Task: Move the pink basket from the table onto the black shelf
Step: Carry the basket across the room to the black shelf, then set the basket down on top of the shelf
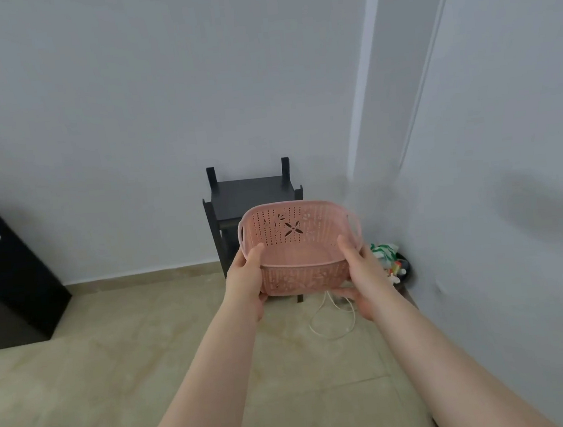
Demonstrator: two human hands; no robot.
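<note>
Pink basket (297,236) held in air, empty, in front of black shelf (252,190). Left hand (245,278) grips left side, thumb over rim; right hand (361,271) grips right side. Shelf top bare. White cord (332,322) on floor.

Pink basket (295,232) with slotted, flower-cutout walls; black shelf (250,192); beige marbled floor (116,367); white wall (124,90).

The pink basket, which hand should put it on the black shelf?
Neither alone: left hand and right hand each grip one side of the pink basket, level, right before the black shelf. Probably both.
</note>
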